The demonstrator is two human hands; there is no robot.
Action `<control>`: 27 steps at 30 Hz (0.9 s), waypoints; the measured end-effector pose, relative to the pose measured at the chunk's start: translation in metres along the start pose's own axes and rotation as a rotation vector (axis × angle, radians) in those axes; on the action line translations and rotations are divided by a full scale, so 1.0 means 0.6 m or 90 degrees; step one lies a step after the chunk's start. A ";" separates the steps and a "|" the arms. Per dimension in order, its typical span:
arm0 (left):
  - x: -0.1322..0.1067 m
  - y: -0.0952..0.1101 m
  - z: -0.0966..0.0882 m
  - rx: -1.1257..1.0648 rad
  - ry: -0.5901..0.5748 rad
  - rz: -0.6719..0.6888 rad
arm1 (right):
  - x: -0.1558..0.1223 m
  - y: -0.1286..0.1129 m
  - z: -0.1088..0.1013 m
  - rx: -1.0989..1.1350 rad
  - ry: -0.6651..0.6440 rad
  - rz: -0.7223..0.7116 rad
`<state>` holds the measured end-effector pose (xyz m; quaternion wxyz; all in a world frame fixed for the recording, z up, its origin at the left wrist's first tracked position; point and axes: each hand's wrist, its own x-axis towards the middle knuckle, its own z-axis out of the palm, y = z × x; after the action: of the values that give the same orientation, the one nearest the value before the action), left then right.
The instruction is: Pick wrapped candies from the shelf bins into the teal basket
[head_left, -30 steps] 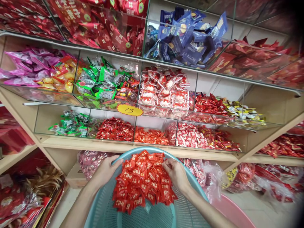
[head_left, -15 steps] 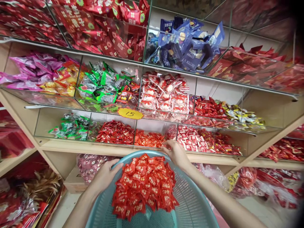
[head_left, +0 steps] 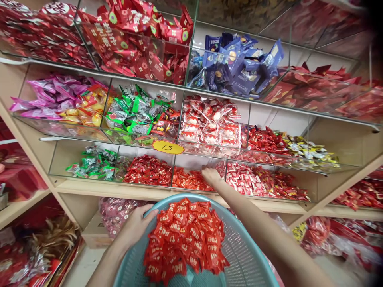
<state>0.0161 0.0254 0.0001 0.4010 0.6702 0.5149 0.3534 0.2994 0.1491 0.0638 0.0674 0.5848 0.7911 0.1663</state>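
Observation:
My left hand [head_left: 139, 225] is closed on the left rim of a teal plastic basket [head_left: 249, 247], thumb over the edge. In the basket lies a heap of small red wrapped candies [head_left: 185, 239] with pale lettering. Beyond the basket, my right hand [head_left: 212, 176] reaches over the front of a bottom-row shelf bin, at the right side of its loose orange-red candies [head_left: 188, 179]. The fingers of this hand are curled in and pressed together; their tips, and anything in them, are hidden.
Clear dividers and front panels split the shelves into bins. Beside the reached bin lie darker red candies [head_left: 148, 169] and red-and-white candies [head_left: 245, 178]. A yellow price tag [head_left: 168, 147] marked 15 hangs above. A cardboard box [head_left: 97, 230] stands under the shelf's wooden edge [head_left: 113, 189].
My right hand has moved from above the basket's far rim forward over the bin, and its fingers have curled. The view has shifted slightly; my left hand keeps hold of the basket.

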 end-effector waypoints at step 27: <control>0.001 0.004 -0.001 0.007 -0.008 -0.016 | -0.023 0.013 -0.006 -0.092 0.125 -0.054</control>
<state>0.0166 0.0258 0.0026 0.4049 0.6681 0.5225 0.3415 0.3096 0.1375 0.0685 0.0382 0.5254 0.8037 0.2766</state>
